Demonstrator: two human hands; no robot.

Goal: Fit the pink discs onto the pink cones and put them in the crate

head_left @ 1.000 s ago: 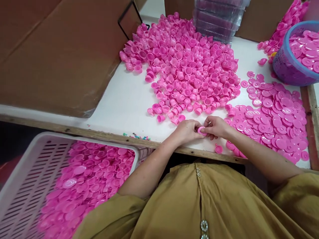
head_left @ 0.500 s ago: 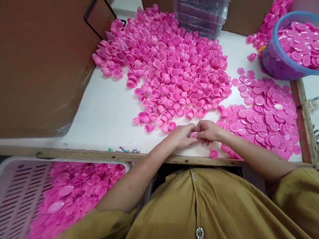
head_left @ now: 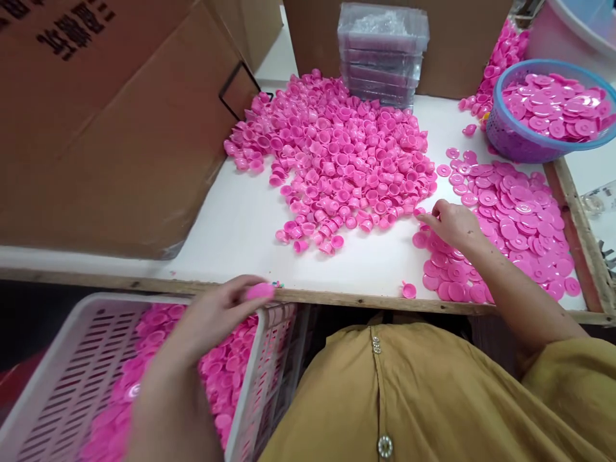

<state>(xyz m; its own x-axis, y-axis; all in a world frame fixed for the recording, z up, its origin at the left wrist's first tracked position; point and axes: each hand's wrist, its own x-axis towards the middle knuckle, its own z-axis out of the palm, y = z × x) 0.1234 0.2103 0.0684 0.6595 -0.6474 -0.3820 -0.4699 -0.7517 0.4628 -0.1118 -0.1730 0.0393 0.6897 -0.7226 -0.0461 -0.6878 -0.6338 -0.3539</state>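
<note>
My left hand, blurred by motion, is closed on a pink toy saucer. It is over the right part of a white slotted basket heaped with pink pieces. My right hand has its fingers curled where the heap of pink toy cups meets the spread of pink saucers. A small cup shows by its fingertips; what lies between the fingers is hidden. One single cup sits near the table's front edge.
A large cardboard box stands at the left. Stacked clear plastic packs rise behind the cups. A blue basket full of saucers is at the back right. Wooden strips edge the white table in front and at right.
Both hands were together above the front of the table. The left has swung left and down over the white basket with the saucer; the right has moved right to the edge of the cups.
</note>
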